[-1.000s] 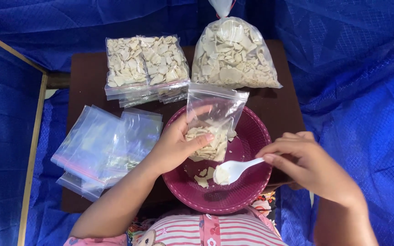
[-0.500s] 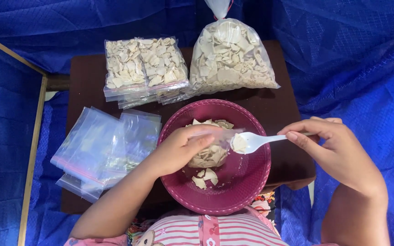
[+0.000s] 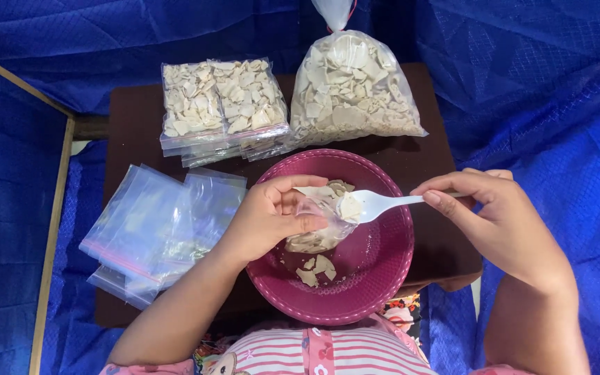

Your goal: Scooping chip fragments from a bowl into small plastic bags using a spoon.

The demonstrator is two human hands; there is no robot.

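Note:
My left hand [image 3: 267,219] holds a small clear zip bag [image 3: 317,222] lying sideways over a magenta plastic bowl [image 3: 383,278]. The bag is partly filled with pale dried chips. My right hand [image 3: 489,219] pinches the handle of a white plastic spoon [image 3: 373,204]. The spoon's bowl carries chips and sits at the bag's mouth. A few loose chips [image 3: 316,269] lie on the bottom of the bowl.
Several filled zip bags of chips [image 3: 220,104] are stacked at the back of the dark brown table [image 3: 133,132]. A big tied bag of chips [image 3: 353,90] stands beside them. Empty zip bags [image 3: 154,229] lie at the left. Blue tarp [image 3: 557,104] surrounds everything.
The bag went from upright to lying sideways in the bowl. My right hand lifted the spoon from the bowl's bottom and brought it to the bag's mouth.

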